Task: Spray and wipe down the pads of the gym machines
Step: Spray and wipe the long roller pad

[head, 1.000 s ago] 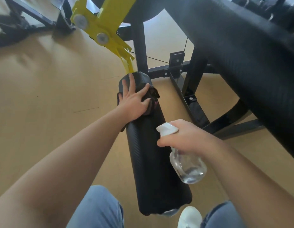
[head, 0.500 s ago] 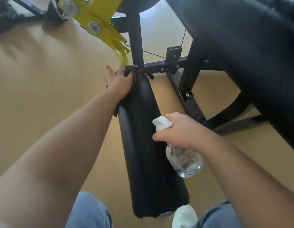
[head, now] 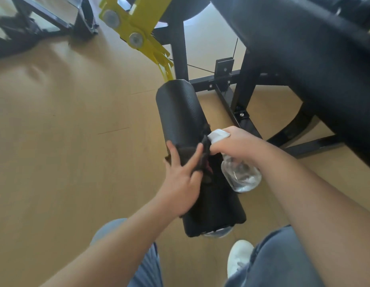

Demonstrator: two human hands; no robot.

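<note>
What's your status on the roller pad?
Left hand flat, pressing black cloth on roller pad mid-length. Right hand grips spray bottle, close beside the cloth. Nothing else on the pad.

Gym: exercise machines on a wood floor [head: 66, 121]. Ref pt = black roller pad [head: 180, 112]. Yellow lever arm [head: 138, 21] just above it, black steel frame [head: 223, 79] behind/right, big bench pad [head: 304, 59] further right, 2nd machine [head: 84, 19] far upper left.
</note>
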